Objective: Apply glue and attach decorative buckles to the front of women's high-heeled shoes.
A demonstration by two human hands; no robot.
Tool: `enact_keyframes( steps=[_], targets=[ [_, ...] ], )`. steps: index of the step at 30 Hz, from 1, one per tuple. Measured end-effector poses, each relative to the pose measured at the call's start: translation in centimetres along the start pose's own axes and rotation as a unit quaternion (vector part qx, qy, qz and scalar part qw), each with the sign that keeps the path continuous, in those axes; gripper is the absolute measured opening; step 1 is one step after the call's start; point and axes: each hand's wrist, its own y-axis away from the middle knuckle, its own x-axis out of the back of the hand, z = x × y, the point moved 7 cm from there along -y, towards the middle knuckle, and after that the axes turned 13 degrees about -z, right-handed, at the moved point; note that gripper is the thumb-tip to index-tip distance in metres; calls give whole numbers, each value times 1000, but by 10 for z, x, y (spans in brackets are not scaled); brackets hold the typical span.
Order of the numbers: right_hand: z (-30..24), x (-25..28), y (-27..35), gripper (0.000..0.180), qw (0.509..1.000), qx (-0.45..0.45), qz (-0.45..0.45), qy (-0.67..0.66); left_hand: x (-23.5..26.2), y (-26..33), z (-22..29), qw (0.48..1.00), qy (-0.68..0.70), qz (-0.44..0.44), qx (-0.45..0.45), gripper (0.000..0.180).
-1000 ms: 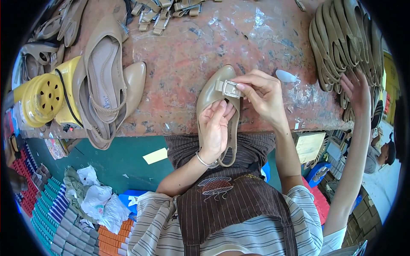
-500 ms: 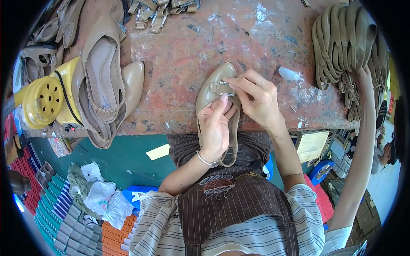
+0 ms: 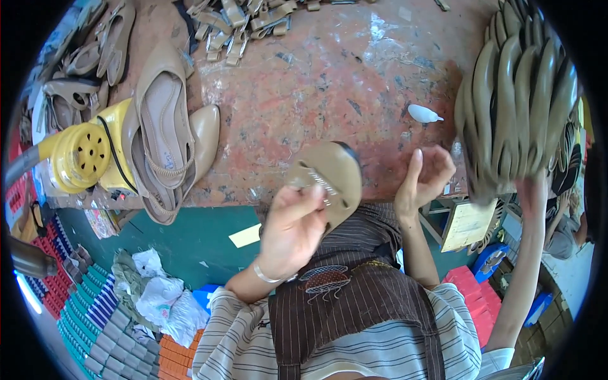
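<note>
Presently, the left hand (image 3: 292,233) has its grip closed on a beige shoe (image 3: 345,180), with the thumb laid over the upper, close to a band of sparkling stones (image 3: 322,183). This shoe is held over the near edge of the tabletop (image 3: 278,107), in front of the apron (image 3: 342,297), and its toe is turned away from the person; its outline is somewhat blurred. The right hand (image 3: 427,180) is apart from the shoe, at the same edge; its grip is loose and opened, the fingers half bent, and no thing is seen in it.

Beyond the right hand lies a small white squeeze bottle (image 3: 424,114). On the left side, beige slingback shoes (image 3: 161,117) lie one upon another, beside a yellow slotted housing (image 3: 69,164). At the far side is a heap of beige bows (image 3: 237,28). At the right, a co-worker's hand (image 3: 532,190) is at a row of stacked shoes (image 3: 522,114).
</note>
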Motion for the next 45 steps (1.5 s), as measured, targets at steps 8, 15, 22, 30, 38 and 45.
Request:
enact_keyframes(
  steps=[8, 15, 22, 30, 38, 45],
  targets=[
    [22, -16, -51, 45, 993, -99, -68, -20, -142, -33, 233, 904, -298, -230, -200, 27],
    [17, -12, -56, 22, 976, -31, -109, 184, -131, -79, 464, 646, -658, 138, -361, 29],
    [23, -9, -53, 19, 994, -57, -93, -8, -33, -54, 245, 67, -965, 252, 25, 51],
    [1, -18, -41, 24, 984, -36, -142, -98, -114, -7, 214, 111, -910, 175, -358, 60],
    [-35, -30, -22, 21, 954, 60, -273, -111, -13, -10, 38, 467, -883, -34, -11, 61],
    [-26, -31, -9, 22, 944, 25, -326, -51, -14, 20, 5, 417, -903, 47, -99, 41]
  ],
)
